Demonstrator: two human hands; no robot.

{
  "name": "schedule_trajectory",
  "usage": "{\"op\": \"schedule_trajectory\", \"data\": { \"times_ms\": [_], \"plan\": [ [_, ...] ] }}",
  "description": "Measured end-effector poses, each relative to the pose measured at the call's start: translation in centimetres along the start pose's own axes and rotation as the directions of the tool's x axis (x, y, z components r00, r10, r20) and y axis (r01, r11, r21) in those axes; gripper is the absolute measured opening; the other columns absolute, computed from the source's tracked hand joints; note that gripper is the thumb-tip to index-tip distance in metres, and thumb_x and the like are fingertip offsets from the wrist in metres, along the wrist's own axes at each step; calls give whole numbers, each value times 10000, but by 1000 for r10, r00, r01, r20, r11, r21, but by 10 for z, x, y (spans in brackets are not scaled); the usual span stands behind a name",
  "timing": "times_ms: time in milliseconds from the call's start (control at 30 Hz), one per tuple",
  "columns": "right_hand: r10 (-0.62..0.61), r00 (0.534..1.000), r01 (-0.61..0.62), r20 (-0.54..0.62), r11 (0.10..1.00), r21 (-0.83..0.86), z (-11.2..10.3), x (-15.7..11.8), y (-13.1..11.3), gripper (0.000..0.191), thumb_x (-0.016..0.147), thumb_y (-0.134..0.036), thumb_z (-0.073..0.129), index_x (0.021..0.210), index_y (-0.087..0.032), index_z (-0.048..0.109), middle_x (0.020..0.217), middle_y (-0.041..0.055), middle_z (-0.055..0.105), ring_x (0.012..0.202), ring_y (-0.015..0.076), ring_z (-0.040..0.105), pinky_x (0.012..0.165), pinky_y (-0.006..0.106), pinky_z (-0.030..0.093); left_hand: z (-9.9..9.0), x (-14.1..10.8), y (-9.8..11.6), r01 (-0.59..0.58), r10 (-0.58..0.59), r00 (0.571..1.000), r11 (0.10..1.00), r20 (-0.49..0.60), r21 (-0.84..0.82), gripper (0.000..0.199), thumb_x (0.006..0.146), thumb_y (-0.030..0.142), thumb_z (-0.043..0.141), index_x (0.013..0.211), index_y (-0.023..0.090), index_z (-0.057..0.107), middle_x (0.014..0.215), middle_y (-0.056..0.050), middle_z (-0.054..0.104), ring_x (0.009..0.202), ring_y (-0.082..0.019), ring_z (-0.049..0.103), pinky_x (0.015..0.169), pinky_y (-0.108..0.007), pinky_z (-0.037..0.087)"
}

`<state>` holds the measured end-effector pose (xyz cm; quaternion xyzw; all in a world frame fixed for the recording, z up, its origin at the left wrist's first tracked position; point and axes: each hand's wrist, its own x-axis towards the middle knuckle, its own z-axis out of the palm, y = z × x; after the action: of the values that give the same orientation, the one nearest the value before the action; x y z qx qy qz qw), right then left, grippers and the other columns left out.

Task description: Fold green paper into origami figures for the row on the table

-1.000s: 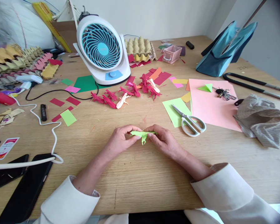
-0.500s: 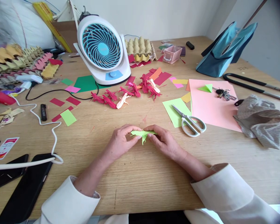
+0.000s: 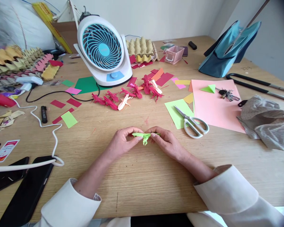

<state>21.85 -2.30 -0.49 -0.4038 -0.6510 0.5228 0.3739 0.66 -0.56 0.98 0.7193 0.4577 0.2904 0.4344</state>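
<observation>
A small folded light-green paper figure is pinched between my two hands above the table. My left hand grips its left side with thumb and fingers; my right hand does the same on the right. A narrow, crumpled part of the paper points down toward me between the thumbs. Fingers cover both outer ends of it. Beyond the hands lie several folded red paper figures and a cream one. White-handled scissors rest partly on a light-green sheet to the right.
A white fan stands at the back. Pink paper bears keys, beside crumpled grey wrap. A white cable crosses black phones at left. A blue bag stands far right, egg cartons behind.
My right thumb has shifted slightly to the right along the folded paper. Its downward-pointing part now sits a little higher and looks shorter. Both hands keep hold.
</observation>
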Motion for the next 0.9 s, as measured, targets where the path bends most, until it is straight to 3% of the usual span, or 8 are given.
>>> {"op": "schedule_trajectory", "data": {
  "times_ms": [467,900],
  "plan": [
    [3,1000,-3,-11,1000,-9,1,-1,3,227,978,-360,469,998,-181,607,808,14,621,758,159,568,716,279,439,-1,-1,8,-136,155,985,969,-78,207,145,812,152,638,931,181,716,923,-33,730,880,-171,673,817,-275,495],
    [-13,1000,11,-23,998,-61,1,0,5,224,967,-341,477,1046,-180,611,861,31,642,769,169,580,710,287,438,-3,0,6,-120,136,989,969,-61,215,132,807,140,640,911,182,710,909,-18,733,859,-158,676,801,-252,491]
  ]
}}
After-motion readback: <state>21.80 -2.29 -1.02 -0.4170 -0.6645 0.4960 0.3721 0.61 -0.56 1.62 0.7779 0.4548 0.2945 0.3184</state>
